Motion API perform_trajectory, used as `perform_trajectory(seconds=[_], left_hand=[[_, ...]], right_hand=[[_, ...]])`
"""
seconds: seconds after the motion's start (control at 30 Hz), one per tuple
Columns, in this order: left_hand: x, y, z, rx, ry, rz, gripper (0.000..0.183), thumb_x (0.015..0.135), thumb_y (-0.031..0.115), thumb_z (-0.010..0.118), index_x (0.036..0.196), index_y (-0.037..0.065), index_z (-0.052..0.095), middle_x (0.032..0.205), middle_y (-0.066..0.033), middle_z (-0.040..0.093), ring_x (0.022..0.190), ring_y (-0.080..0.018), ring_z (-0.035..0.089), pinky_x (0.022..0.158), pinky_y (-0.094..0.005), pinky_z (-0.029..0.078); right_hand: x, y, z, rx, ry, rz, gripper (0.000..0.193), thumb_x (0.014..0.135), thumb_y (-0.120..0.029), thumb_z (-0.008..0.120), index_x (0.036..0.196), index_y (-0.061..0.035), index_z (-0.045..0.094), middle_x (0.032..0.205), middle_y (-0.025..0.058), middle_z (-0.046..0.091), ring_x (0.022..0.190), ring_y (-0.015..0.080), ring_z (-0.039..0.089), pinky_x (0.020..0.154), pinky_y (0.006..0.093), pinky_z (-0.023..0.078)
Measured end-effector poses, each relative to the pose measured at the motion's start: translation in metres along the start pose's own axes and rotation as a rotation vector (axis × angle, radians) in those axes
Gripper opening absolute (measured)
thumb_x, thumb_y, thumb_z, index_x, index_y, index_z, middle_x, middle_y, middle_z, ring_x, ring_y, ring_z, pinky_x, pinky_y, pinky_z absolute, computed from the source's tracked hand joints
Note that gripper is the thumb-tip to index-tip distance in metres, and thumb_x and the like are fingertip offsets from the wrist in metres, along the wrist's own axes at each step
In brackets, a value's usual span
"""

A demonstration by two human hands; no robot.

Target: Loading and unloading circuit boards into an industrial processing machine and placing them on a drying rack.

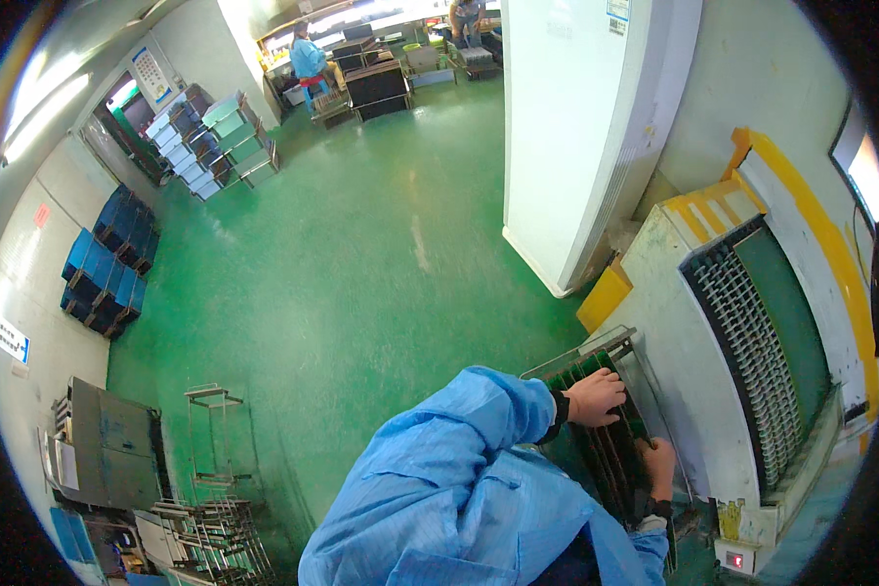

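A metal rack [610, 339] stands upright at the lower right, holding several thin dark green panels [601, 459] on edge, side by side, which look like circuit boards. My left hand [596, 397] rests over the far end of the panels, fingers curled onto their upper edges. Closer to me, my right hand [657, 464] is closed round the edge of a panel on the right side of the rack; its fingertips are partly hidden. Blue sleeves with dark cuffs cover both arms. Right of the rack is a machine with a roller conveyor [752, 361].
A tall white cabinet [576, 146] stands ahead. Empty wire racks [215, 527] and a grey cabinet [117, 439] are at the lower left. Blue bins [107, 273] line the left wall. Two people [308, 59] work at a far bench. The floor [361, 244] is green.
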State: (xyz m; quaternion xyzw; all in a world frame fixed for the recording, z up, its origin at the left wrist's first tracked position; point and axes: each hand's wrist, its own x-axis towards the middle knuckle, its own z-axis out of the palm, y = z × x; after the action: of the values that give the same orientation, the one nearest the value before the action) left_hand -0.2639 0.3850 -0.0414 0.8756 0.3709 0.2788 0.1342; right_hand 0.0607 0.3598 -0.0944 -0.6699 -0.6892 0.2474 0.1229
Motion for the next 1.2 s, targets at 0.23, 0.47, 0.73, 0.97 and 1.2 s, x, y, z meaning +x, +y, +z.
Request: perform_trajectory(seconds=[0.23, 0.47, 0.73, 0.97, 1.2], left_hand=[[0.001, 0.004, -0.004, -0.007, 0.007, 0.013, 0.032, 0.082, 0.036, 0.079, 0.092, 0.008, 0.067, 0.101, -0.0106, 0.06, 0.104, -0.0312, 0.056, 0.096, -0.0452, 0.045], [-0.001, 0.0, -0.001, 0.012, -0.02, -0.018, 0.033, 0.083, 0.038, 0.078, 0.094, 0.008, 0.068, 0.1, -0.0106, 0.061, 0.103, -0.0305, 0.056, 0.095, -0.0451, 0.045], [0.002, 0.001, 0.002, -0.002, -0.018, -0.011, 0.033, 0.082, 0.037, 0.079, 0.094, 0.009, 0.069, 0.1, -0.0097, 0.061, 0.104, -0.0297, 0.056, 0.095, -0.0443, 0.045], [0.002, 0.001, 0.001, -0.008, -0.018, -0.015, 0.032, 0.082, 0.037, 0.079, 0.092, 0.009, 0.068, 0.1, -0.0092, 0.06, 0.103, -0.0294, 0.056, 0.095, -0.0437, 0.045], [0.003, 0.003, -0.001, 0.014, -0.039, -0.018, 0.033, 0.083, 0.039, 0.078, 0.092, 0.009, 0.068, 0.1, -0.0099, 0.061, 0.103, -0.03, 0.057, 0.095, -0.0443, 0.045]], right_hand=[[0.003, 0.01, 0.004, -0.022, -0.015, 0.035, 0.043, 0.085, -0.04, 0.08, 0.089, 0.0025, 0.074, 0.072, 0.0183, 0.067, 0.064, 0.0277, 0.061, 0.066, 0.0427, 0.048], [0.003, -0.015, -0.01, -0.025, -0.11, 0.079, 0.045, 0.086, -0.044, 0.078, 0.091, 0.001, 0.076, 0.075, 0.0182, 0.07, 0.069, 0.0306, 0.067, 0.068, 0.0421, 0.05], [0.005, 0.002, -0.004, -0.032, -0.056, 0.036, 0.048, 0.086, -0.046, 0.078, 0.092, 0.0012, 0.076, 0.079, 0.0202, 0.072, 0.074, 0.0334, 0.07, 0.069, 0.044, 0.051], [0.002, -0.008, -0.007, -0.035, -0.04, 0.034, 0.047, 0.086, -0.044, 0.079, 0.093, 0.0023, 0.076, 0.079, 0.0209, 0.072, 0.073, 0.0338, 0.07, 0.07, 0.0439, 0.051], [0.005, 0.007, 0.0, -0.015, -0.035, 0.021, 0.045, 0.086, -0.042, 0.079, 0.093, 0.0026, 0.076, 0.081, 0.0211, 0.072, 0.073, 0.0343, 0.069, 0.07, 0.0444, 0.05]])
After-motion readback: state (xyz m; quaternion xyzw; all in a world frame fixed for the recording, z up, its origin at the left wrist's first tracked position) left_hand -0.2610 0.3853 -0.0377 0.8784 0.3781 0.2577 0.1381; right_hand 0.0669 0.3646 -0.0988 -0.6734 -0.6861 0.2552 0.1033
